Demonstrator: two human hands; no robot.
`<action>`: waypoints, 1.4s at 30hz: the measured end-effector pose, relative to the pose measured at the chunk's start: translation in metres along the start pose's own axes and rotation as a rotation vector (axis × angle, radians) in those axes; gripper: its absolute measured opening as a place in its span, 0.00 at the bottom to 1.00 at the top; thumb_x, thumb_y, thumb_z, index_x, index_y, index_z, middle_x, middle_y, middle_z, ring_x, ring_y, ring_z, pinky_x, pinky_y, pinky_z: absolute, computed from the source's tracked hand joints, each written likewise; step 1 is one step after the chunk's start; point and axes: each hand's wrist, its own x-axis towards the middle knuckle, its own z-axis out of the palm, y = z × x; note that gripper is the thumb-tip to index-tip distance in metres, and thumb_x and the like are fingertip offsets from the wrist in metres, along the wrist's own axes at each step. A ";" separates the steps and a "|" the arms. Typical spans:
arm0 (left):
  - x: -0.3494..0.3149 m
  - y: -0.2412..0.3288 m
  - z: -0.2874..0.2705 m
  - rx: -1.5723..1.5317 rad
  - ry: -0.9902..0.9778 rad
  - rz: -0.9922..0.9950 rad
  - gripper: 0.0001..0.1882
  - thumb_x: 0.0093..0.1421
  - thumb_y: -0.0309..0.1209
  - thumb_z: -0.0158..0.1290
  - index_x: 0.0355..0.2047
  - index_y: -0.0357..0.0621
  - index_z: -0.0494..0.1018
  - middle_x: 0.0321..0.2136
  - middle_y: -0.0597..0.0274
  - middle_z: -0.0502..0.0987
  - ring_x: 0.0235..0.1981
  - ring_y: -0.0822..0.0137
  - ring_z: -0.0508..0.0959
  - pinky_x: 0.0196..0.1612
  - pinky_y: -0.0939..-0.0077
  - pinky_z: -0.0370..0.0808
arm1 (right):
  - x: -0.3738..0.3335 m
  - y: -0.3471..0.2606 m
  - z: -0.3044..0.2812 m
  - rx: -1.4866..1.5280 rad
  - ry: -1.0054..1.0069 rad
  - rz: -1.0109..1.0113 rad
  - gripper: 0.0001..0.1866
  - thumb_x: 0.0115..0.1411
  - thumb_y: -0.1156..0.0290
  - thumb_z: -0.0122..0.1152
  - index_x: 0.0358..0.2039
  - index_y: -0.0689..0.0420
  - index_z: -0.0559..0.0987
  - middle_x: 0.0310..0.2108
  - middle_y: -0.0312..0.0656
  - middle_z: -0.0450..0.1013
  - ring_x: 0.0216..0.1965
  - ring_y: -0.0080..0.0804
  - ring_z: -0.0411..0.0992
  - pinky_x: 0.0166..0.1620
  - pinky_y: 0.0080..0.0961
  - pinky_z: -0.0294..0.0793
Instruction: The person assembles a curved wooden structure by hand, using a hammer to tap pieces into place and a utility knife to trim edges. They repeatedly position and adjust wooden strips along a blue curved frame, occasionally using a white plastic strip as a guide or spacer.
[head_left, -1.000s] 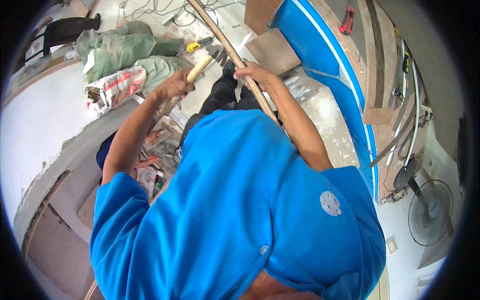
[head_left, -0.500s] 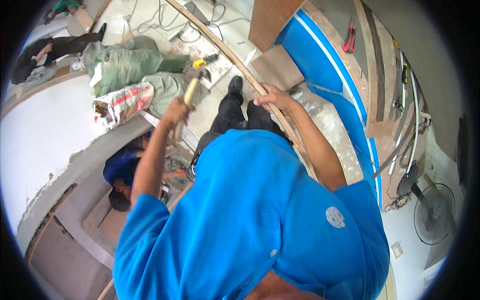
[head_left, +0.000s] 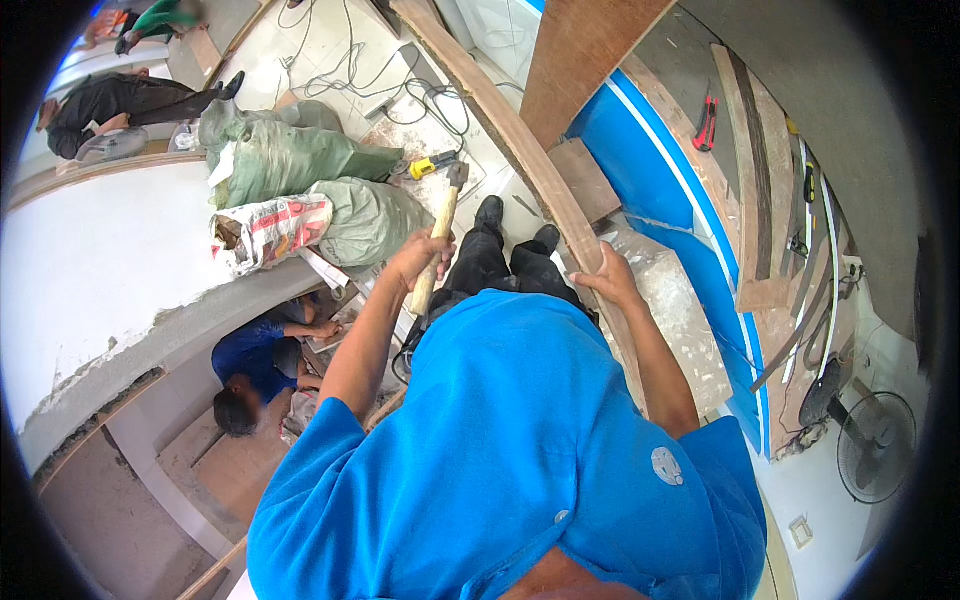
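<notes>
- Since the earlier frame, the hammer (head_left: 446, 208) has moved to the right in my view, its head now shows plainly, and the wooden strip (head_left: 545, 170) has turned more of its broad face toward my camera.
- For the work in hand, I judge that this makes the strip's face easier to inspect; the hammer appears apart from it.
- At left, I see the left hand (head_left: 422, 258) closed around the hammer's handle, with the head pointing up and away, above the tiled floor (head_left: 320, 40).
- At right, the right hand (head_left: 612, 277) grasps the strip's right edge, its thumb lying over the face; the strip runs diagonally from the top of my view down beside the blue shirt (head_left: 480, 420).
- Around them, from the left: a white partition (head_left: 110, 270) with a rough grey lower edge, and below that edge a crouching co-worker (head_left: 250, 355) in dark blue.
- Near the partition's right end lie green sacks (head_left: 290, 150) and a white-and-red bag (head_left: 285, 230); a yellow tool (head_left: 432, 165) is just beside.
- Farther right, I notice a blue panel (head_left: 645, 150), a red cutter (head_left: 707, 125) between edges of wooden boards (head_left: 660, 100), and finally a fan (head_left: 878, 445).
</notes>
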 end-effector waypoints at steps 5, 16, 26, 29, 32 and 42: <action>0.017 0.016 0.010 0.053 0.004 0.064 0.12 0.53 0.25 0.52 0.38 0.36 0.67 0.19 0.65 0.69 0.14 0.74 0.69 0.15 0.80 0.68 | -0.018 0.040 0.002 0.075 0.111 -0.053 0.44 0.36 0.62 0.78 0.55 0.63 0.69 0.47 0.53 0.74 0.51 0.43 0.72 0.55 0.32 0.67; 0.119 0.058 0.058 -0.622 0.030 0.174 0.23 0.61 0.41 0.57 0.48 0.42 0.62 0.43 0.48 0.72 0.32 0.60 0.75 0.35 0.61 0.78 | -0.032 0.053 -0.008 0.215 0.007 -0.131 0.49 0.37 0.67 0.76 0.61 0.64 0.63 0.56 0.52 0.66 0.60 0.42 0.62 0.62 0.33 0.59; 0.120 0.049 0.088 -0.719 0.034 0.221 0.10 0.60 0.26 0.55 0.39 0.37 0.68 0.32 0.55 0.72 0.33 0.59 0.76 0.40 0.62 0.78 | -0.021 0.051 -0.009 0.012 -0.075 -0.089 0.56 0.38 0.63 0.77 0.65 0.66 0.55 0.63 0.59 0.57 0.66 0.48 0.55 0.67 0.36 0.53; 0.142 0.033 0.076 -0.717 0.060 0.162 0.06 0.60 0.22 0.49 0.37 0.33 0.67 0.33 0.55 0.71 0.37 0.58 0.77 0.38 0.67 0.80 | -0.009 0.053 -0.006 0.057 -0.051 -0.117 0.49 0.41 0.69 0.71 0.63 0.66 0.58 0.61 0.58 0.61 0.63 0.48 0.59 0.65 0.35 0.57; 0.131 0.043 0.083 -0.712 -0.023 0.143 0.07 0.58 0.22 0.50 0.37 0.33 0.66 0.30 0.55 0.73 0.27 0.63 0.76 0.28 0.74 0.79 | 0.004 0.087 0.027 0.171 0.201 -0.194 0.39 0.40 0.82 0.56 0.58 0.64 0.65 0.52 0.55 0.69 0.56 0.46 0.67 0.58 0.32 0.64; -0.023 0.085 0.102 0.504 0.202 0.196 0.12 0.55 0.30 0.58 0.34 0.38 0.68 0.19 0.65 0.68 0.13 0.71 0.69 0.15 0.75 0.69 | 0.024 0.067 0.011 -0.036 0.332 -0.153 0.38 0.41 0.74 0.59 0.59 0.62 0.66 0.50 0.58 0.71 0.52 0.54 0.70 0.54 0.41 0.69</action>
